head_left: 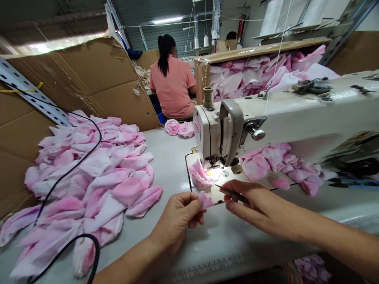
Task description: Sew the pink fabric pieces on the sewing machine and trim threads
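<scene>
Between the thumb and fingers of my left hand (185, 213) is a small pink fabric piece (206, 200), pinched just in front of the needle plate. My right hand (251, 201) is closed around slim, dark, pointed tweezers (235, 194), whose tip points left toward that piece. A ruffled pink fabric flower (199, 174) lies under the head of the white sewing machine (204, 134), lit by its lamp. More pink fabric pieces (281, 161) sit under the machine arm, right of the needle.
A heap of pink and white fabric petals (100, 169) covers the table's left side, with a black cable (74, 159) across it. Two rolled flowers (179, 128) lie behind the machine head. Scissors (355, 182) lie at right. Beyond a cardboard panel (89, 79), a person (171, 83) sits.
</scene>
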